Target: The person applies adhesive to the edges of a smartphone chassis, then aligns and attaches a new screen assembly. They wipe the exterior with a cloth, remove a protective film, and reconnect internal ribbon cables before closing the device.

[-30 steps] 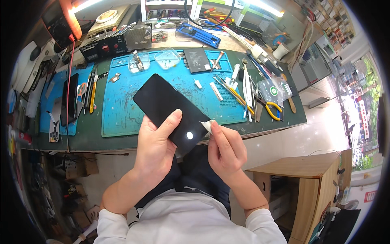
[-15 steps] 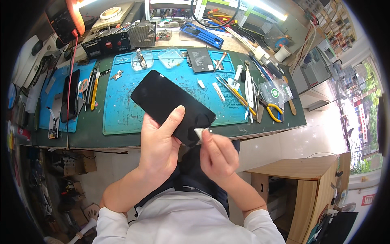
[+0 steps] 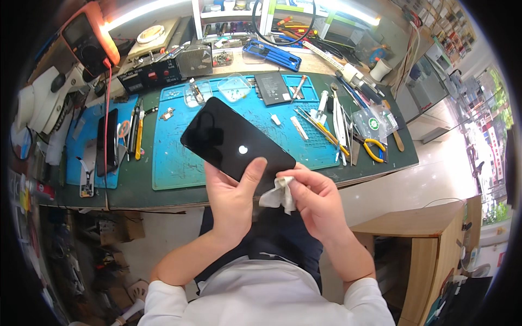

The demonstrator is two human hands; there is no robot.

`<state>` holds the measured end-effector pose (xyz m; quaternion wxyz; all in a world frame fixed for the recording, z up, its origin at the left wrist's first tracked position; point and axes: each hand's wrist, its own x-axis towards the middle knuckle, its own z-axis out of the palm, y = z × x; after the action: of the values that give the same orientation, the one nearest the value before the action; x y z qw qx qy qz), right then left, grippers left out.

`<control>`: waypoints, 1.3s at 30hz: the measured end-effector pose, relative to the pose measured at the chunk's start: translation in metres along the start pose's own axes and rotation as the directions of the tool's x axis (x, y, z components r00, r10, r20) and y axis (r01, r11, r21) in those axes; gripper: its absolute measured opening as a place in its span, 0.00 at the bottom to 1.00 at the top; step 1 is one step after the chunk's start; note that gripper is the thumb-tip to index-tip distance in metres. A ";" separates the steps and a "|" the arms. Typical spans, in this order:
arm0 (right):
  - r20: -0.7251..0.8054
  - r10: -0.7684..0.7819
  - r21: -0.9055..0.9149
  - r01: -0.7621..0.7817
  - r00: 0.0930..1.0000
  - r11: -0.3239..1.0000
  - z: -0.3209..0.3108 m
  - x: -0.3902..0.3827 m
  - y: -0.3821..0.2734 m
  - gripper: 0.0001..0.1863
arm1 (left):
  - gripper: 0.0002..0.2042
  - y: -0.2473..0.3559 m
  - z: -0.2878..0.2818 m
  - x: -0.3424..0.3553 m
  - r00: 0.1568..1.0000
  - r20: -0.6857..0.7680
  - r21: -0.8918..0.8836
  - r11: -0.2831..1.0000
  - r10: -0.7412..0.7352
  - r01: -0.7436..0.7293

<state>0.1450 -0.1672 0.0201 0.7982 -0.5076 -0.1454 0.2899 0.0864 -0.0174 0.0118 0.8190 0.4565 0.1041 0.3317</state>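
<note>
1. We see the black, flat, rectangular, glass-fronted phone point(image 3: 234, 127) raised in front of the person; in the view it overlaps the near part of the blue rectangular work mat point(image 3: 174, 171), its far end pointing up and to the left; a small bright white mark shows on the dark glass, and we cannot tell whether it is lit from within or reflected.
2. We find the bare left hand point(image 3: 231, 204) grasping the phone along its near long edge; its thumb lies over the front, its fingers pass underneath.
3. We find the bare right hand point(image 3: 318, 204) pinching a crumpled, off-white, thin cloth point(image 3: 278, 196) between thumb and fingers; the cloth hangs beside the phone's near right end; we cannot tell whether it touches the glass.
4. As to progress, we judge wiping to be unfinished, since cloth and phone are both in hand; the front looks whole; how much glass is clean, or left over, we cannot tell.
5. Beyond the phone, we note the dark grey rectangular battery point(image 3: 273, 89) and the clear, round-cornered plastic box point(image 3: 235, 88); both rest at the mat's far side.
</note>
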 end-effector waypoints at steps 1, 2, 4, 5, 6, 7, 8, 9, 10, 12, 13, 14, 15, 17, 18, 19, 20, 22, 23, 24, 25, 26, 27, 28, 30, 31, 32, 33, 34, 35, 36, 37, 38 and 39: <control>0.004 0.063 -0.027 -0.063 0.998 0.998 -0.002 0.002 0.000 0.12 | 0.27 -0.002 -0.005 -0.003 0.999 0.045 0.051 0.999 0.003 -0.005; -0.036 0.072 0.016 -0.072 0.997 0.997 -0.003 0.005 0.001 0.12 | 0.30 -0.004 -0.012 -0.006 0.993 0.113 0.034 0.999 -0.022 0.018; -0.024 0.133 0.083 -0.131 0.991 0.988 -0.008 0.009 -0.009 0.12 | 0.36 -0.005 -0.026 -0.011 0.968 0.241 0.006 0.998 -0.068 0.069; -0.017 0.176 0.102 -0.173 0.984 0.980 -0.012 0.011 -0.013 0.12 | 0.40 -0.001 -0.032 -0.013 0.961 0.262 -0.020 0.995 -0.093 0.102; -0.002 0.174 0.087 -0.173 0.985 0.981 -0.016 0.012 -0.018 0.12 | 0.44 0.004 -0.038 -0.014 0.952 0.282 -0.045 0.990 -0.119 0.137; 0.011 0.172 0.072 -0.173 0.985 0.982 -0.020 0.013 -0.022 0.13 | 0.48 0.010 -0.044 -0.012 0.938 0.305 -0.072 0.978 -0.165 0.196; 0.022 0.170 0.057 -0.171 0.985 0.984 -0.025 0.015 -0.027 0.13 | 0.51 0.017 -0.049 -0.010 0.921 0.328 -0.099 0.962 -0.211 0.255; 0.008 0.151 -0.005 -0.151 0.989 0.989 -0.030 0.018 -0.037 0.13 | 0.55 0.023 -0.055 -0.008 0.900 0.353 -0.124 0.941 -0.254 0.314; 0.078 0.222 -0.086 -0.215 0.972 0.973 -0.038 0.021 -0.052 0.12 | 0.56 0.040 -0.064 0.000 0.839 0.429 -0.207 0.868 -0.334 0.451; 0.169 0.345 -0.231 -0.303 0.923 0.925 -0.041 0.029 -0.077 0.10 | 0.59 0.061 -0.091 0.017 0.667 0.547 -0.182 0.706 -0.506 0.684; 0.210 0.428 -0.328 -0.349 0.879 0.878 -0.039 0.034 -0.086 0.10 | 0.59 0.055 -0.098 0.021 0.595 0.627 -0.118 0.694 -0.502 0.710; 0.245 0.454 -0.465 -0.307 0.857 0.830 -0.034 0.037 -0.090 0.10 | 0.56 0.054 -0.101 0.024 0.519 0.650 0.066 0.722 -0.555 0.689; 0.267 0.482 -0.594 -0.251 0.835 0.765 -0.026 0.041 -0.093 0.11 | 0.52 0.052 -0.100 0.029 0.436 0.664 0.246 0.728 -0.607 0.640; 0.324 0.583 -0.766 -0.156 0.745 0.624 -0.008 0.050 -0.094 0.13 | 0.30 0.054 -0.077 0.027 0.319 0.593 0.436 0.627 -0.740 0.646; 0.320 0.613 -0.810 -0.127 0.722 0.572 0.004 0.051 -0.094 0.14 | 0.31 0.054 -0.069 0.024 0.295 0.619 0.434 0.630 -0.728 0.643; 0.305 0.641 -0.852 -0.099 0.704 0.514 0.012 0.052 -0.095 0.14 | 0.32 0.054 -0.062 0.021 0.266 0.651 0.432 0.634 -0.711 0.641; 0.304 0.639 -0.857 -0.090 0.706 0.508 0.017 0.052 -0.095 0.15 | 0.30 0.058 -0.056 0.020 0.243 0.584 0.482 0.572 -0.774 0.664; 0.306 0.637 -0.869 -0.066 0.708 0.490 0.022 0.050 -0.096 0.16 | 0.27 0.059 -0.051 0.018 0.303 0.520 0.556 0.586 -0.799 0.590; 0.319 0.600 -0.828 -0.093 0.734 0.553 0.019 0.049 -0.097 0.16 | 0.25 0.060 -0.049 0.017 0.337 0.487 0.591 0.588 -0.806 0.552; 0.333 0.564 -0.782 -0.113 0.755 0.613 0.016 0.049 -0.099 0.16 | 0.21 0.060 -0.049 0.013 0.419 0.487 0.552 0.642 -0.766 0.532; 0.345 0.528 -0.731 -0.130 0.776 0.670 0.011 0.050 -0.100 0.16 | 0.21 0.058 -0.050 0.010 0.453 0.450 0.520 0.638 -0.770 0.568; 0.344 0.459 -0.671 -0.128 0.819 0.731 0.003 0.051 -0.100 0.17 | 0.21 0.056 -0.052 0.008 0.485 0.409 0.485 0.634 -0.773 0.602; 0.320 0.371 -0.620 -0.103 0.872 0.778 -0.002 0.050 -0.107 0.16 | 0.21 0.055 -0.053 0.007 0.517 0.369 0.446 0.635 -0.773 0.631; 0.254 0.227 -0.582 -0.039 0.940 0.812 -0.008 0.048 -0.104 0.14 | 0.19 0.055 -0.054 0.004 0.556 0.360 0.408 0.663 -0.749 0.628; 0.162 -0.130 -0.686 0.207 0.978 0.697 -0.014 0.038 -0.091 0.12 | 0.19 0.054 -0.054 0.003 0.571 0.334 0.312 0.659 -0.750 0.684; 0.184 -0.334 -0.799 0.338 0.925 0.498 -0.015 0.032 -0.084 0.11 | 0.19 0.054 -0.054 0.003 0.577 0.323 0.262 0.656 -0.750 0.708; 0.233 -0.487 -0.795 0.453 0.842 0.403 -0.013 0.024 -0.072 0.13 | 0.19 0.053 -0.053 0.003 0.575 0.350 0.215 0.660 -0.740 0.719; 0.301 -0.604 -0.800 0.540 0.738 0.261 -0.016 0.020 -0.056 0.15 | 0.18 0.051 -0.053 0.003 0.566 0.383 0.173 0.658 -0.730 0.733; 0.326 -0.643 -0.800 0.565 0.693 0.203 -0.014 0.016 -0.045 0.16 | 0.18 0.050 -0.053 0.003 0.562 0.408 0.128 0.654 -0.720 0.745; 0.352 -0.678 -0.799 0.585 0.645 0.142 -0.011 0.012 -0.036 0.17 | 0.18 0.049 -0.052 0.003 0.564 0.398 0.113 0.649 -0.723 0.752; 0.364 -0.700 -0.783 0.609 0.614 0.127 -0.009 0.012 -0.026 0.18 | 0.18 0.049 -0.051 0.001 0.567 0.384 0.100 0.643 -0.729 0.759; 0.375 -0.721 -0.768 0.631 0.583 0.110 -0.008 0.012 -0.018 0.19 | 0.18 0.048 -0.051 0.000 0.568 0.371 0.088 0.637 -0.734 0.766; 0.394 -0.737 -0.751 0.654 0.549 0.086 -0.008 0.013 -0.012 0.21 | 0.18 0.048 -0.050 -0.001 0.572 0.363 0.082 0.637 -0.735 0.767; 0.406 -0.738 -0.741 0.667 0.538 0.079 -0.008 0.014 -0.009 0.21 | 0.18 0.047 -0.049 -0.001 0.576 0.357 0.076 0.637 -0.736 0.767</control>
<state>0.1628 -0.1674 0.0244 0.4858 -0.6970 -0.4597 -0.2584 0.0412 0.0327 0.0227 0.9052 0.3849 0.1236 -0.1309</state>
